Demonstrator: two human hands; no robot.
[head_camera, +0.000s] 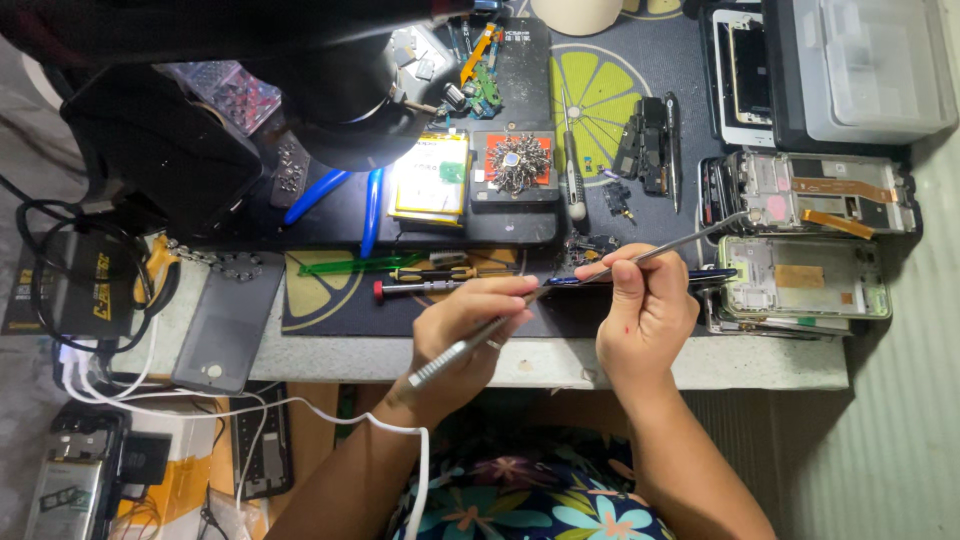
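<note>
My left hand is closed around a slim metal-handled tool. The tool's tip points up and right towards a thin dark blue phone, which is seen edge-on. My right hand grips that phone's near end just above the black work mat. The same hand pinches long silver tweezers that slant up to the right. The two hands are close together over the table's front edge. Where the tool tip meets the phone is hidden by my fingers.
Two opened phone frames lie at the right, below a clear plastic box. Farther back are a battery, a screw pad and blue-handled pliers. A black lamp head overhangs the left. A grey phone and a red-tipped screwdriver lie near.
</note>
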